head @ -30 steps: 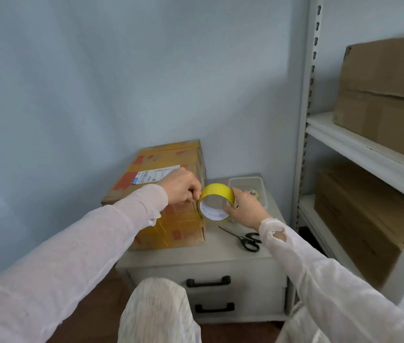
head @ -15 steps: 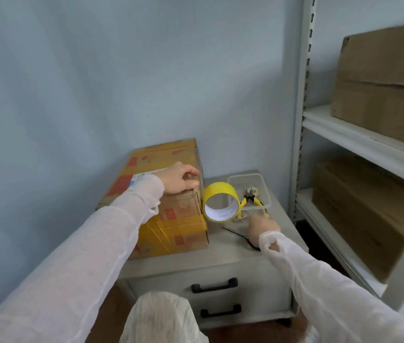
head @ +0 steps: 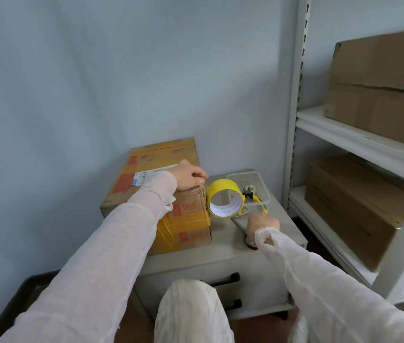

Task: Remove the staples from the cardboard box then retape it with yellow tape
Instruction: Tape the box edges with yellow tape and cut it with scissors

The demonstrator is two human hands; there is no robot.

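Left grip (head: 191, 175) is curled over the top right edge of the cardboard box (head: 156, 159), pinning what I take to be the free end of the yellow tape (head: 223, 188). The end itself is under my fingers, not visible. Box sits on the left of the drawer cabinet (head: 233, 253), by the wall, with yellow bands across its near face. Roll is on edge just beside the box's right side, core facing me; can't tell if it hangs or rests.

Right grip (head: 263, 222) is down on the scissors (head: 238, 223), fingers hidden, so can't tell if it's clamped on them. Handles poke out under my wrist. Pliers (head: 251, 195) lie in the clear tray (head: 263, 184) behind.

Step, as I read it: cut the strip. Hold tension on the tape and press hard on the pinned end so it doesn't lift. Cut close to the roll with blades square, then rub the tail down over the edge.
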